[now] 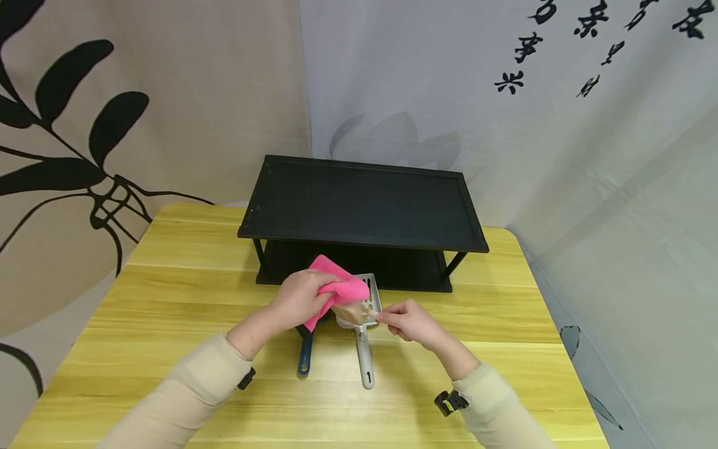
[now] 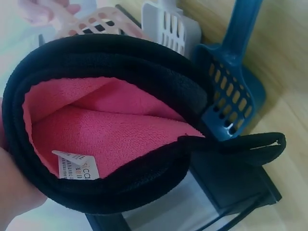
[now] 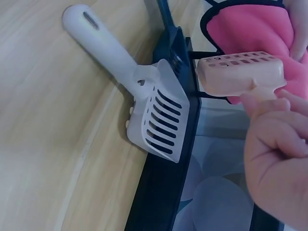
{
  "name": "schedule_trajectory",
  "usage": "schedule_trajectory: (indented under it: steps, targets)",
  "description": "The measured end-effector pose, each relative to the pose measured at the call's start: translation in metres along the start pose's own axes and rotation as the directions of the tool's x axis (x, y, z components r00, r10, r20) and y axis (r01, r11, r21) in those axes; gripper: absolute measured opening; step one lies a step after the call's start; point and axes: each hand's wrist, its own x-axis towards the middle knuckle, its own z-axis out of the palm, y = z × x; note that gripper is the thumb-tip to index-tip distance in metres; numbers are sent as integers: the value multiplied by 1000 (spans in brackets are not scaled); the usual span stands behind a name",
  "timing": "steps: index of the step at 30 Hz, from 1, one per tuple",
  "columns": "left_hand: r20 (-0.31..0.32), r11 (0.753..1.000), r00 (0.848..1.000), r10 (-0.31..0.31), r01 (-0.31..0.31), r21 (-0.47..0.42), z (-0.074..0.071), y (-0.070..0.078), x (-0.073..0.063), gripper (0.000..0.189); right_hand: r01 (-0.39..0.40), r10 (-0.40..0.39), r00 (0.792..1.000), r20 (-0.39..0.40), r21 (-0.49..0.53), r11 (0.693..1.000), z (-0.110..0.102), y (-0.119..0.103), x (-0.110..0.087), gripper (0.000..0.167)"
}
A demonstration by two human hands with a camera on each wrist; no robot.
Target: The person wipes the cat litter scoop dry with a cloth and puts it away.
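— What is held, and how?
— My left hand grips a pink cloth; my right hand pinches a peach scoop by its handle.
— And the scoop's position?
— Raised before the black shelf, beside the cloth; contact I cannot tell. A pale grey scoop and a blue scoop lie below, handles toward me.

Pink cloth tag: "ca"; backdrop: "兴".
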Motion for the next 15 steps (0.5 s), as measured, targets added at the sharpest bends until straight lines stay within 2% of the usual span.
schedule_trajectory:
  steps: [5, 15]
  targets:
    - [-49, 1000, 999, 7, -7, 10, -2, -3, 1, 17, -1, 1, 1000, 8, 32, 999, -4, -2, -3, 28]
    - [-52, 994, 994, -99, 96, -55, -11, -15, 1, 18, 0, -1, 1000, 31, 30, 1000, -14, -3, -9, 28]
